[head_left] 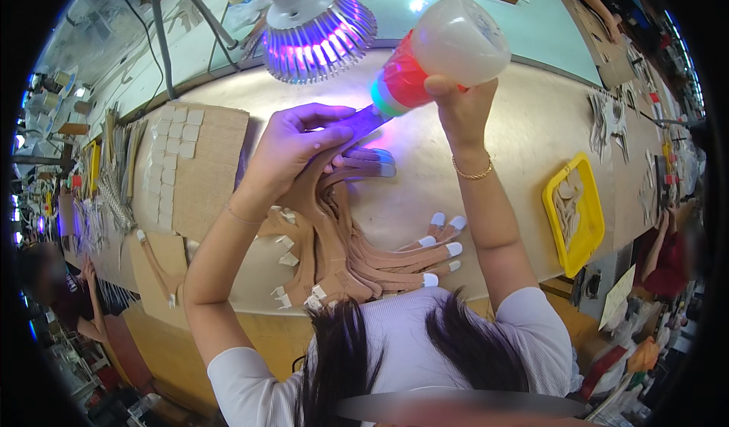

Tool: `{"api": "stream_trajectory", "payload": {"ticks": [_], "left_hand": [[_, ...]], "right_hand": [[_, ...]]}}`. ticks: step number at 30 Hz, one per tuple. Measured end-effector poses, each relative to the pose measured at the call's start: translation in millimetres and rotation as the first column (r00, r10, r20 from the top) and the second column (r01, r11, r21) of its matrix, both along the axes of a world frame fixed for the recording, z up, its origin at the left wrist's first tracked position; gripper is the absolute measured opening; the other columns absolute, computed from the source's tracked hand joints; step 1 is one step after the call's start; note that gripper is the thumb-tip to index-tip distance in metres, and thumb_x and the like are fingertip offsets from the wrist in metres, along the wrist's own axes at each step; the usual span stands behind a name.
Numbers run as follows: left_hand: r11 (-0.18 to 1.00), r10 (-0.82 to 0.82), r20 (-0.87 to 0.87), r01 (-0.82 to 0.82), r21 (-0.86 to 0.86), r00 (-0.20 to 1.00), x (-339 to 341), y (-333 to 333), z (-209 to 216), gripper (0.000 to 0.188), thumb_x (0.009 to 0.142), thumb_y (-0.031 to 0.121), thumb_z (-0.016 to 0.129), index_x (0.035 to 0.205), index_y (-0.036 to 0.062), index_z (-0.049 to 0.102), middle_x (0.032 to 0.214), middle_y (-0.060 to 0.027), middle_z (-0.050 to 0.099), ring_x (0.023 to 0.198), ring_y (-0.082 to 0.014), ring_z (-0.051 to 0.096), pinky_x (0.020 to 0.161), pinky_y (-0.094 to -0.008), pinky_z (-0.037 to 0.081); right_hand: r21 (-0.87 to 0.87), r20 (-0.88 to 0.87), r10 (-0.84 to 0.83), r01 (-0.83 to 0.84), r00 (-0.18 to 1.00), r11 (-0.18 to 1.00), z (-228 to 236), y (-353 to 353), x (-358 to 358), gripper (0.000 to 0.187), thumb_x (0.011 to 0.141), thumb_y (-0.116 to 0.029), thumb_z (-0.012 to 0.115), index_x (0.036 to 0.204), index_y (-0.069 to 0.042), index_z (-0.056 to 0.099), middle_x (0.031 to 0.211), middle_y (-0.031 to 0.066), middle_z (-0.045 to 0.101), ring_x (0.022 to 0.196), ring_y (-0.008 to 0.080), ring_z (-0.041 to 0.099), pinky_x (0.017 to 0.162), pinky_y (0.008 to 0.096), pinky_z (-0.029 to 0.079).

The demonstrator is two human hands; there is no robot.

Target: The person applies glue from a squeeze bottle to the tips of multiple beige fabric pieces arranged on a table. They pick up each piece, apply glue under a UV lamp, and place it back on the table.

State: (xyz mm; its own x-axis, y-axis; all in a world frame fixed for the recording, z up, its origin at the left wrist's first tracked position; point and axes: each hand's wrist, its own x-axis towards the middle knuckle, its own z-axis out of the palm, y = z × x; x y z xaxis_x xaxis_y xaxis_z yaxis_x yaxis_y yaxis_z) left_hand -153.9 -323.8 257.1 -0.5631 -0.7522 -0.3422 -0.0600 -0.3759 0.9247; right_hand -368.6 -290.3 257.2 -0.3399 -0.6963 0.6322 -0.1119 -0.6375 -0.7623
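Brown strap (364, 128) is above the table (524, 127), tip at the tilted bottle (462, 41); probably light, soft, bendy, best pinched near the tip. Left hand (295, 144): fingers clamped on strap. Right hand (465, 108): fingers wrapped on bottle, likely squeezable; grip its body.

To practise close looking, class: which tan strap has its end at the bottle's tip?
The strap pinched by the left hand, its end raised to the tilted bottle; the other straps' ends are away from it.
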Motion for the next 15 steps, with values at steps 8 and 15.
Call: {"api": "stream_trajectory", "payload": {"ticks": [8, 15], "left_hand": [[0.976, -0.050, 0.133, 0.077, -0.203, 0.990, 17.5, 23.8, 33.1, 0.035, 0.081, 0.011, 0.069, 0.112, -0.0041, 0.061, 0.095, -0.0114, 0.065, 0.074, -0.0137, 0.064, 0.066, -0.0256, 0.054], [0.628, 0.413, -0.181, -0.423, -0.654, 0.893, 119.0, 148.7, 102.6, 0.034, 0.082, 0.002, 0.065, 0.114, -0.0051, 0.059, 0.090, -0.0154, 0.066, 0.068, -0.0167, 0.066, 0.058, -0.0250, 0.053]], "right_hand": [[0.158, 0.379, 0.150, -0.223, 0.913, 0.962, -22.2, 7.0, -25.9, 0.074, 0.072, -0.052, 0.073, 0.118, 0.002, 0.051, 0.101, 0.0117, 0.063, 0.086, 0.0246, 0.064, 0.080, 0.0378, 0.054], [0.154, 0.176, -0.114, 0.087, 0.978, 0.984, -5.5, 29.5, -38.4, 0.099, 0.076, -0.079, 0.043, 0.126, 0.006, 0.041, 0.102, 0.0179, 0.060, 0.081, 0.0276, 0.065, 0.068, 0.0374, 0.057]]}}
